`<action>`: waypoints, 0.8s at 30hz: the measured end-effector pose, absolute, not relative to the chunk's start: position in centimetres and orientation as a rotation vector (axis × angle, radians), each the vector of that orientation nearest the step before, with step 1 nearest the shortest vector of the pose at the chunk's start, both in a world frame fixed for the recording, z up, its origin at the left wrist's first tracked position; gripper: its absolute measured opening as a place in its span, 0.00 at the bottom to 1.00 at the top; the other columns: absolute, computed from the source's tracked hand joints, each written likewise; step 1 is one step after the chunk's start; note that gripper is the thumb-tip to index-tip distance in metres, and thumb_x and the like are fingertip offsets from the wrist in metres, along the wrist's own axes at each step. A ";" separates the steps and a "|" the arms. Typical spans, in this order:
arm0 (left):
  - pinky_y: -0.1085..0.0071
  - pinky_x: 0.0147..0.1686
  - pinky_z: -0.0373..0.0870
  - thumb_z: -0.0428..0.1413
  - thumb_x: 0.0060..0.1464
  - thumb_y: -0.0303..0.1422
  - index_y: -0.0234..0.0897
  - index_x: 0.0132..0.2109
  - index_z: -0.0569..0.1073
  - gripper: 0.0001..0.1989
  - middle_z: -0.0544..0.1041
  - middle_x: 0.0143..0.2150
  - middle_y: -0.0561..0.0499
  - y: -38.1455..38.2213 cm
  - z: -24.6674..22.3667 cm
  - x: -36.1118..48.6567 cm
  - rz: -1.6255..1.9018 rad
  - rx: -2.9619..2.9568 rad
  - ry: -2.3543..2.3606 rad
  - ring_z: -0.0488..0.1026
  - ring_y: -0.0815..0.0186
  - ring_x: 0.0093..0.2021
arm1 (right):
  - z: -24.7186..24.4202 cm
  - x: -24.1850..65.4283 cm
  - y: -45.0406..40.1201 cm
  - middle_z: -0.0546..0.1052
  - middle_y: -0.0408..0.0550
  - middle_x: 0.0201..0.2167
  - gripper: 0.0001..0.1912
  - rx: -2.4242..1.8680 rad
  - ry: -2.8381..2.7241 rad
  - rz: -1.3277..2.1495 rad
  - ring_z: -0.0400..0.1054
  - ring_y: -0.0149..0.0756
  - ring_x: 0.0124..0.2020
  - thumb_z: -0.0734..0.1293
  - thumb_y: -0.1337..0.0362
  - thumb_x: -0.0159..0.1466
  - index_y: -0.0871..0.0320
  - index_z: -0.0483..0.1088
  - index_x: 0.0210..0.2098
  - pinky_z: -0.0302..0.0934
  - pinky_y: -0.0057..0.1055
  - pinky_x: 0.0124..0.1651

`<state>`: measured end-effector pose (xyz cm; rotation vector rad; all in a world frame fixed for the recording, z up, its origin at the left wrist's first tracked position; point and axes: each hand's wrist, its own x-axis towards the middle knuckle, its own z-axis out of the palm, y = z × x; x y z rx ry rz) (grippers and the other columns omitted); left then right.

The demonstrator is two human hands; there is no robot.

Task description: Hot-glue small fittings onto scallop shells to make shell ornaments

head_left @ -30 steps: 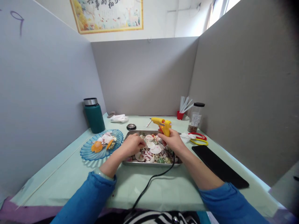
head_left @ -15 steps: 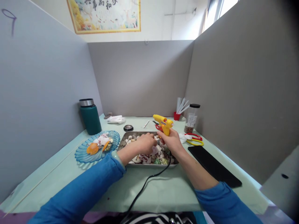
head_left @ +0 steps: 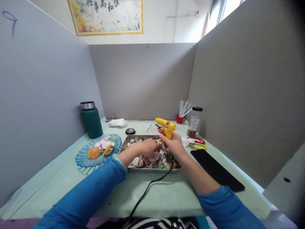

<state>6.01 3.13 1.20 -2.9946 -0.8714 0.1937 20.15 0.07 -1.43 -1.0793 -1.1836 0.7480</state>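
Note:
My right hand (head_left: 175,144) is wrapped around the handle of a yellow hot glue gun (head_left: 165,124), held above the right side of a metal tray. Its nozzle points right and away, and a black cord runs from the handle down to the table's front edge. The metal tray (head_left: 152,170) is full of seashells (head_left: 138,161), white, brown and greenish. My left hand (head_left: 149,148) reaches down over the middle of the shells with its fingers partly spread. The fingertips touch or nearly touch the shells, and I see nothing held in them.
On the left, a blue scalloped plate (head_left: 82,159) carries orange and white shells near a green thermos (head_left: 91,122). Red and yellow scissors (head_left: 199,145), a black phone-like slab (head_left: 216,170), a clear jar (head_left: 194,122) and a red cup of glue sticks (head_left: 179,119) stand right. Grey partitions surround the table.
My left hand has shifted slightly within the tray, its fingers more extended, and a pale shell near its wrist shows more. The glue gun stays almost in place in my right hand.

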 end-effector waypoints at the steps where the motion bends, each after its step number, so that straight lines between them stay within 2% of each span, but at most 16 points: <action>1: 0.66 0.41 0.66 0.55 0.44 0.28 0.38 0.44 0.72 0.16 0.73 0.45 0.43 3.1 1.2 6.0 0.178 -3.005 -0.884 0.70 0.56 0.44 | -1.4 20.2 0.1 0.65 0.35 0.13 0.15 -1.076 -1.179 0.747 0.57 0.28 0.13 0.68 0.60 0.51 0.61 0.69 0.36 0.52 0.26 0.17; 6: 0.70 0.32 0.65 0.55 0.44 0.29 0.38 0.41 0.70 0.13 0.74 0.38 0.48 2.9 1.4 5.2 -0.028 -3.117 -0.976 0.71 0.62 0.35 | -1.6 20.3 0.3 0.65 0.36 0.13 0.14 -1.105 -1.201 0.709 0.58 0.28 0.13 0.69 0.59 0.51 0.61 0.69 0.35 0.53 0.26 0.18; 12: 0.72 0.31 0.65 0.52 0.51 0.32 0.36 0.37 0.72 0.07 0.75 0.31 0.51 3.5 1.4 2.2 -0.953 -3.085 -1.363 0.70 0.66 0.32 | -1.5 20.1 0.0 0.64 0.35 0.13 0.16 -1.076 -1.238 0.737 0.57 0.27 0.14 0.69 0.56 0.52 0.62 0.69 0.35 0.52 0.25 0.18; 17: 0.74 0.24 0.69 0.54 0.51 0.39 0.37 0.35 0.67 0.10 0.72 0.27 0.54 2.9 0.1 1.3 -1.549 -3.198 -1.667 0.72 0.67 0.27 | -1.2 19.8 -0.6 0.64 0.35 0.14 0.17 -1.008 -1.260 0.856 0.56 0.25 0.14 0.70 0.55 0.51 0.61 0.68 0.33 0.51 0.24 0.17; 20: 0.75 0.18 0.67 0.54 0.52 0.40 0.38 0.35 0.64 0.11 0.71 0.24 0.56 2.6 -0.4 1.3 -1.585 -3.197 -1.850 0.72 0.68 0.21 | -1.2 19.9 -0.7 0.64 0.35 0.14 0.16 -1.021 -1.244 0.863 0.56 0.26 0.14 0.70 0.55 0.51 0.61 0.68 0.32 0.51 0.24 0.17; 24: 0.77 0.16 0.65 0.54 0.52 0.42 0.37 0.35 0.65 0.13 0.71 0.21 0.56 2.4 -0.2 1.2 -1.556 -3.200 -1.831 0.70 0.71 0.17 | -1.2 19.7 -0.8 0.66 0.37 0.17 0.17 -1.031 -1.282 0.905 0.57 0.26 0.15 0.70 0.55 0.51 0.60 0.68 0.33 0.52 0.24 0.17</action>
